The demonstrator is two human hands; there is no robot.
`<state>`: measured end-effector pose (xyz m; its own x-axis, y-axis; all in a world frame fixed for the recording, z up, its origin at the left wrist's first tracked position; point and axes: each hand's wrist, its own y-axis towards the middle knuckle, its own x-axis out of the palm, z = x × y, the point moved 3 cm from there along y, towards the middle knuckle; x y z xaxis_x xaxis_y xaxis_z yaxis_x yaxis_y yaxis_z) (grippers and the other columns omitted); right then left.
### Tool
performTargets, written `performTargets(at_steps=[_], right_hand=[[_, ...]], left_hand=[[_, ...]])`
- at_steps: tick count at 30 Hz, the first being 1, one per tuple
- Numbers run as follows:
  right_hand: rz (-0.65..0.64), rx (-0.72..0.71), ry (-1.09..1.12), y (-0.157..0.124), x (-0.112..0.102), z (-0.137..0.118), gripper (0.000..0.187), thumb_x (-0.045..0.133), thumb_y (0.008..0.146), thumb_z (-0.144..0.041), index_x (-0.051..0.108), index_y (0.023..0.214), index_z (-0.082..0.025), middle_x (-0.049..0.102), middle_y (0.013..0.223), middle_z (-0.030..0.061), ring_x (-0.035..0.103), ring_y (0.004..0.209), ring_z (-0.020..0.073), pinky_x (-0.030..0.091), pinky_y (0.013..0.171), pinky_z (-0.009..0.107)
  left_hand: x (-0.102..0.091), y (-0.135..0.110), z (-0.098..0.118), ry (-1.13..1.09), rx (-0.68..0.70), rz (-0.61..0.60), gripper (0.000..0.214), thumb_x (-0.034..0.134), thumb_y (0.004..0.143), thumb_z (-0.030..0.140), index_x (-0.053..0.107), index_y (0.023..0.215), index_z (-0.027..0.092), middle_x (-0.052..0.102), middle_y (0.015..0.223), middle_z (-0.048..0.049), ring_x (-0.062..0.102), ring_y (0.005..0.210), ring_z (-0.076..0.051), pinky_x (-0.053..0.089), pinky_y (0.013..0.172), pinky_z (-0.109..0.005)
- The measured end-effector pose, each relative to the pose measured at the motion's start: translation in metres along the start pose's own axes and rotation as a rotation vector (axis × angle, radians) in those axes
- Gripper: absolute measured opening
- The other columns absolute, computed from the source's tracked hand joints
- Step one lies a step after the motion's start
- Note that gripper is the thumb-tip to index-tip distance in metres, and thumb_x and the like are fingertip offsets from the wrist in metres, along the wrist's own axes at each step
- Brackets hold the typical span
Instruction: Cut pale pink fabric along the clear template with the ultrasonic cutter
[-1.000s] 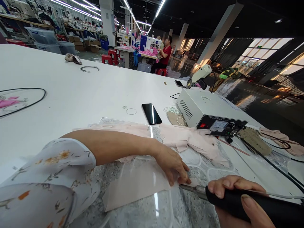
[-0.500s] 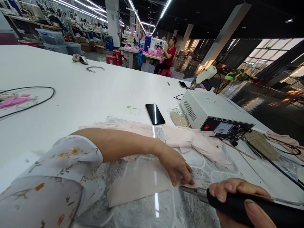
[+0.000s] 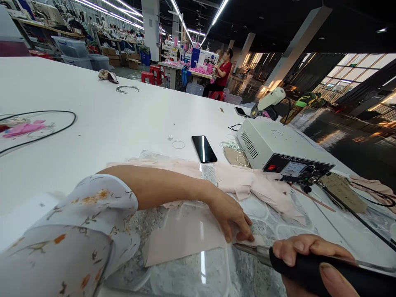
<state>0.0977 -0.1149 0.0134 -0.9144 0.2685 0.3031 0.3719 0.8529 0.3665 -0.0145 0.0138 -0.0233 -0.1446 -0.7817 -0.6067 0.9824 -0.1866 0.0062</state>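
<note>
My left hand (image 3: 231,218) lies palm down with its fingers pressed flat on a pale pink piece of fabric (image 3: 182,240) under a clear plastic sheet (image 3: 185,280). My right hand (image 3: 312,264) grips the black handle of a cutting tool (image 3: 315,272). The tool's metal tip (image 3: 247,248) sits at the fabric's right edge, just below my left fingertips. More pink fabric (image 3: 247,183) lies bunched behind my left hand.
A grey control box (image 3: 272,144) with a red light and a meter stands at the right, its cable (image 3: 355,214) trailing toward me. A black phone (image 3: 203,149) and thin rings lie on the white table (image 3: 108,119). A person in red sits at a far sewing station.
The view has shifted slightly; both hands stay in nearly the same pose, with the tool tip kept at the fabric edge beside my left fingertips.
</note>
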Motion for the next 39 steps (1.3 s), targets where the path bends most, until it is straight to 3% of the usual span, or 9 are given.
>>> performTargets(at_steps=[6,14,18,21,25,28,31,34,39], right_hand=[[-0.058,-0.014,0.002,-0.001,0.010,0.002,0.014,0.067,0.076,-0.032,0.059,0.076,-0.021,0.052,0.066,-0.0023,0.053,0.047,0.0113,0.052,0.047,0.032],[-0.061,-0.004,0.021,0.000,0.005,0.006,0.010,0.065,0.076,-0.028,0.059,0.077,-0.020,0.052,0.067,-0.0021,0.054,0.049,0.0120,0.053,0.048,0.033],[0.042,-0.031,0.006,0.006,-0.012,0.003,0.008,0.063,0.073,-0.027,0.059,0.075,-0.020,0.050,0.067,-0.0023,0.052,0.048,0.0114,0.050,0.047,0.032],[0.120,-0.074,0.013,0.012,-0.019,0.004,0.006,0.061,0.067,-0.024,0.059,0.071,-0.020,0.050,0.065,-0.0027,0.051,0.046,0.0112,0.049,0.046,0.032],[0.144,-0.150,0.022,0.016,-0.021,0.010,0.008,0.060,0.067,-0.024,0.062,0.072,-0.019,0.054,0.069,-0.0001,0.052,0.045,0.0122,0.048,0.046,0.033],[0.091,-0.134,0.022,0.012,-0.033,0.009,0.008,0.061,0.072,-0.026,0.062,0.074,-0.019,0.056,0.069,0.0011,0.053,0.045,0.0128,0.048,0.048,0.034],[0.020,-0.015,-0.003,-0.001,-0.056,0.001,0.011,0.065,0.074,-0.029,0.058,0.076,-0.021,0.055,0.067,0.0004,0.055,0.047,0.0150,0.048,0.048,0.034],[0.105,0.085,0.063,-0.015,-0.080,-0.007,0.017,0.068,0.072,-0.030,0.056,0.081,-0.023,0.053,0.069,-0.0007,0.055,0.050,0.0161,0.048,0.048,0.034],[0.252,-0.032,0.213,-0.013,-0.085,-0.013,0.015,0.066,0.068,-0.031,0.056,0.076,-0.022,0.051,0.066,-0.0018,0.050,0.042,0.0123,0.045,0.042,0.031]], left_hand=[[0.001,0.000,-0.003,0.071,0.047,0.005,0.014,0.083,0.066,0.023,0.069,0.068,0.027,0.070,0.108,0.0085,0.056,0.121,-0.023,0.045,0.089,-0.024],[0.001,-0.001,0.005,0.159,-0.045,-0.026,0.011,0.080,0.071,0.022,0.070,0.070,0.026,0.071,0.107,0.0088,0.053,0.126,-0.021,0.045,0.094,-0.022],[-0.008,-0.009,0.021,0.255,-0.104,0.064,0.009,0.074,0.078,0.017,0.072,0.081,0.026,0.068,0.116,0.0067,0.054,0.124,-0.017,0.045,0.095,-0.020],[-0.011,-0.022,0.041,0.396,-0.229,0.178,0.006,0.067,0.087,0.020,0.072,0.090,0.022,0.068,0.113,-0.0012,0.062,0.109,-0.018,0.048,0.090,-0.023],[0.012,-0.041,0.067,0.564,-0.457,0.258,0.011,0.060,0.090,0.019,0.069,0.088,0.012,0.068,0.092,-0.0116,0.066,0.081,-0.026,0.053,0.069,-0.035],[0.043,-0.047,0.077,0.701,-0.579,0.252,0.016,0.060,0.092,0.028,0.066,0.091,0.013,0.066,0.087,-0.0092,0.065,0.077,-0.023,0.054,0.069,-0.034],[0.066,-0.043,0.081,0.751,-0.499,0.290,0.025,0.062,0.091,0.032,0.063,0.109,0.014,0.065,0.108,-0.0113,0.063,0.099,-0.025,0.052,0.086,-0.035],[0.078,-0.036,0.082,0.671,-0.320,0.285,0.029,0.057,0.095,0.033,0.060,0.119,0.016,0.062,0.124,-0.0108,0.057,0.117,-0.024,0.044,0.104,-0.034],[0.080,-0.035,0.077,0.596,-0.317,0.349,0.034,0.050,0.098,0.029,0.055,0.129,0.017,0.055,0.137,-0.0110,0.048,0.131,-0.026,0.038,0.111,-0.040]])
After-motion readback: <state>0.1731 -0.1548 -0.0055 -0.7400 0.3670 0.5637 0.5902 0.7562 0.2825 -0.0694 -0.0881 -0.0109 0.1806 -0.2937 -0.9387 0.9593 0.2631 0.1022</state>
